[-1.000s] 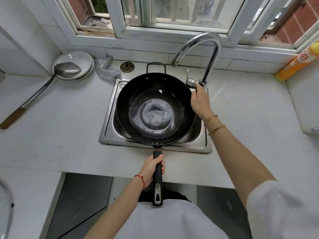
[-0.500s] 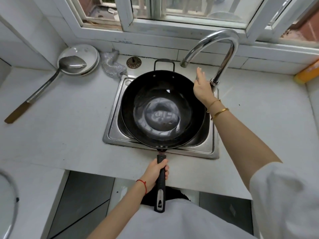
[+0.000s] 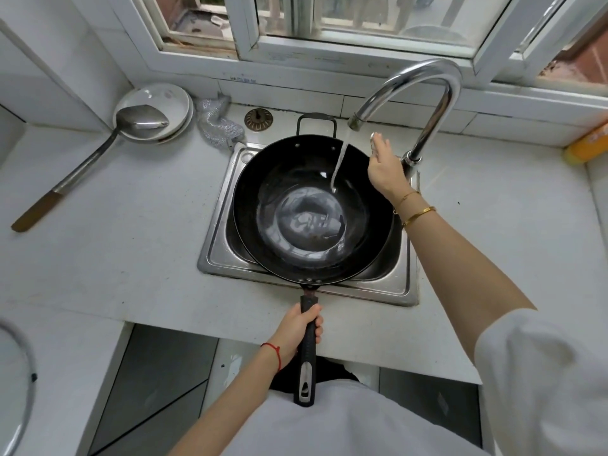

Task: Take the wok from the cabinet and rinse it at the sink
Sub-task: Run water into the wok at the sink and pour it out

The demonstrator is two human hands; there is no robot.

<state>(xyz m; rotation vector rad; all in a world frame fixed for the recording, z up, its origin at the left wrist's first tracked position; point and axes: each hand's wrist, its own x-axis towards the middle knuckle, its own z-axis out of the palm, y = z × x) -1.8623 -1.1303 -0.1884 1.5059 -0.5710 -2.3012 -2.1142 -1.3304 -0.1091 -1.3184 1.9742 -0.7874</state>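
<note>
A black wok (image 3: pixel 312 212) rests over the steel sink (image 3: pixel 217 245), nearly covering the basin. My left hand (image 3: pixel 297 329) grips its long black handle at the counter's front edge. A thin stream of water (image 3: pixel 339 166) runs from the curved chrome faucet (image 3: pixel 424 93) onto the wok's inner right side. My right hand (image 3: pixel 383 166) hovers over the wok's right rim beside the faucet base, fingers extended and holding nothing.
A metal ladle (image 3: pixel 85 166) lies on the left counter, its bowl on stacked white plates (image 3: pixel 167 103). A crumpled scrubber (image 3: pixel 218 123) and a sink strainer (image 3: pixel 258 119) sit behind the sink. An orange bottle (image 3: pixel 587 143) stands far right. A lid rim (image 3: pixel 16 390) shows bottom left.
My right hand has come off the faucet lever at the base and lifted, fingers apart. Water now flows from the spout into the wok. My left hand kept its grip on the handle.
</note>
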